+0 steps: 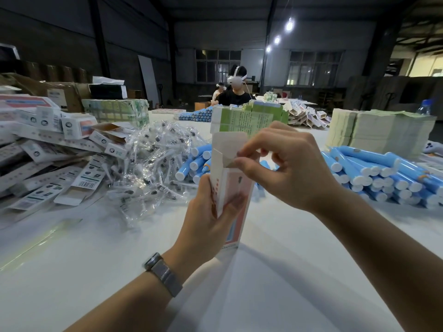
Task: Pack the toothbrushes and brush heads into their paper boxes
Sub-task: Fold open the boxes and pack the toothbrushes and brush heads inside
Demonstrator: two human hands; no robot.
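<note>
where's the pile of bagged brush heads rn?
Head view, left of centre on the white table: the bagged brush heads lie between the flat paper boxes and the blue toothbrush handles.

Matt paper box [236, 188]; glossy plastic toothbrushes [383, 173].

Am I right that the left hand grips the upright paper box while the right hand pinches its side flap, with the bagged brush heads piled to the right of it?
Not quite. The head view shows the bagged brush heads piled to the left of the paper box. The rest holds: left hand grips it upright, right hand pinches its side flap.
</note>
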